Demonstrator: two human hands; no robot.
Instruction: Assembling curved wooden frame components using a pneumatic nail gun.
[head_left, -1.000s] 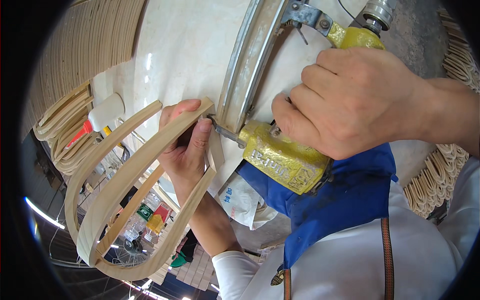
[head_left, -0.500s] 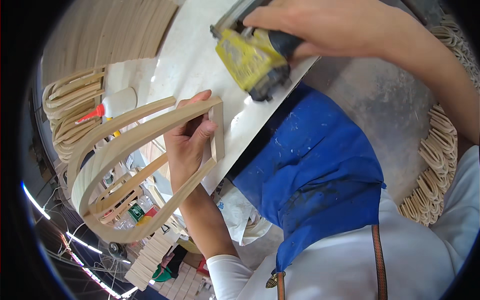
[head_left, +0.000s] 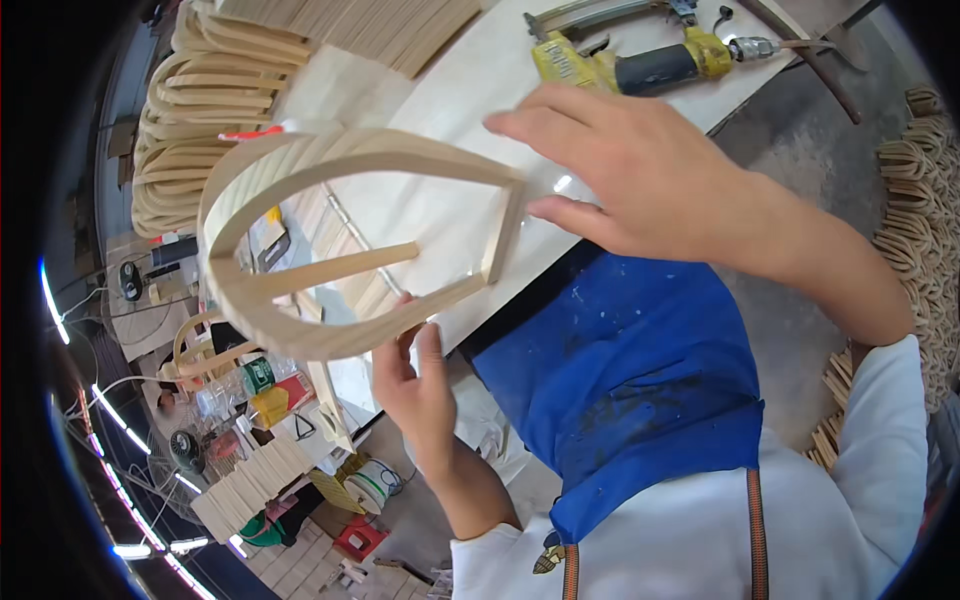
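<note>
A bent-wood frame [head_left: 300, 345], curved in a U with a straight crosspiece [head_left: 502, 232] joining its ends, is held tilted over the white tabletop. My left hand [head_left: 420, 390] grips its lower rail between thumb and fingers; some fingertips are hidden behind the wood. Just right of the crosspiece, my right hand [head_left: 635, 170] is open and empty, thumb and fingers spread apart. Beyond that hand a yellow and black nail gun [head_left: 655, 68] lies on the table with its air fitting attached.
Curved wooden pieces [head_left: 205, 110] are stacked at the far left beside flat wooden strips [head_left: 400, 30]. A red-tipped bottle is mostly hidden behind the frame. Plastic bottles [head_left: 245, 385] stand at lower left. More bent pieces [head_left: 915, 230] are piled on the floor at right.
My right hand has let go of the nail gun, which now rests on the table, and has moved nearer the frame. My left hand has shifted from the crosspiece to the lower rail.
</note>
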